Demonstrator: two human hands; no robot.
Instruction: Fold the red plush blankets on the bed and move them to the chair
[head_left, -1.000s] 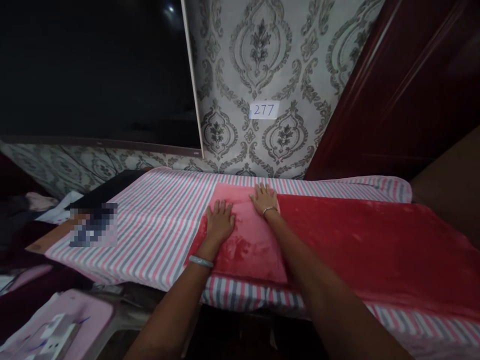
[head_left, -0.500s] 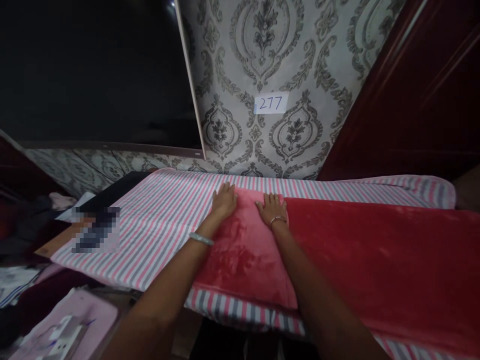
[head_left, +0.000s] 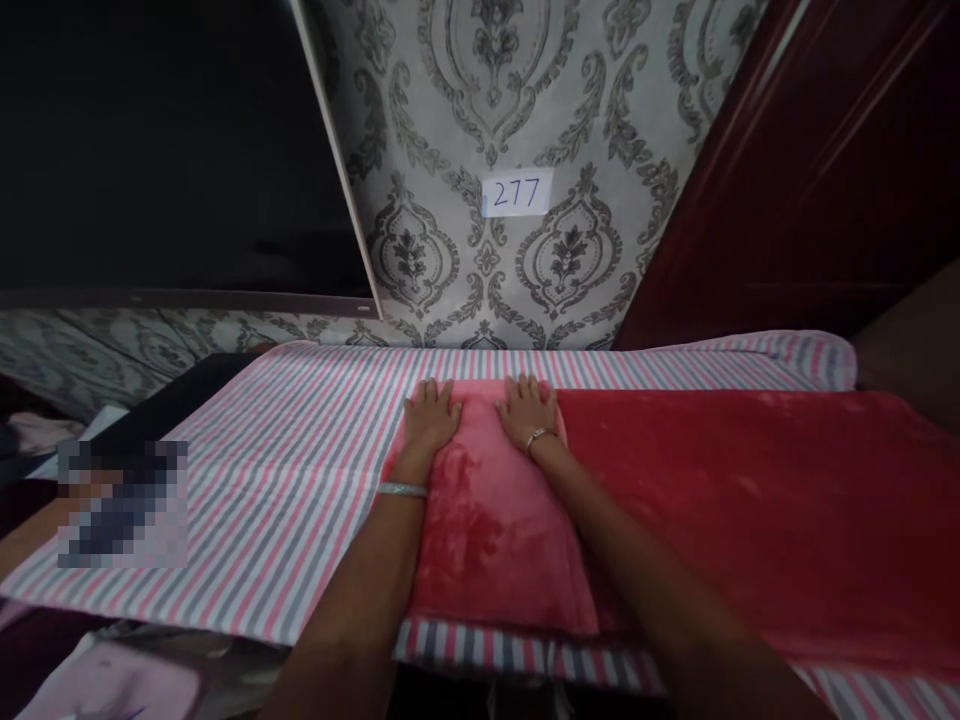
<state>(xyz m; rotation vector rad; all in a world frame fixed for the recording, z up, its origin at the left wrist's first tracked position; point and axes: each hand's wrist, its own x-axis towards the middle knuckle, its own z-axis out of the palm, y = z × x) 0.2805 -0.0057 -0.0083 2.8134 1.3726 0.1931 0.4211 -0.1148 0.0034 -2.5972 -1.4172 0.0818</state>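
Note:
A red plush blanket (head_left: 750, 510) lies spread over a striped cloth (head_left: 255, 470), and its left end is folded over into a lighter, pinkish-red flap (head_left: 495, 520). Flat on the flap's far left corner rests my left hand (head_left: 433, 417), fingers spread, a pale bangle at the wrist. My right hand (head_left: 529, 412) presses on the flap's far right edge, also with its fingers apart and a thin bracelet on the wrist. Neither hand grips the fabric. My right forearm hides part of the fold line.
A large dark screen (head_left: 165, 150) stands at the back left against patterned wallpaper (head_left: 420, 240). A paper label reading 277 (head_left: 517, 192) is on the wall. Dark red wooden panelling (head_left: 795, 180) rises at the right. A pink object (head_left: 120, 680) sits below the table's left front.
The view has shifted, so wall and screen sit further left. Both hands stay flat on the folded flap; my left hand is slightly nearer to me on it.

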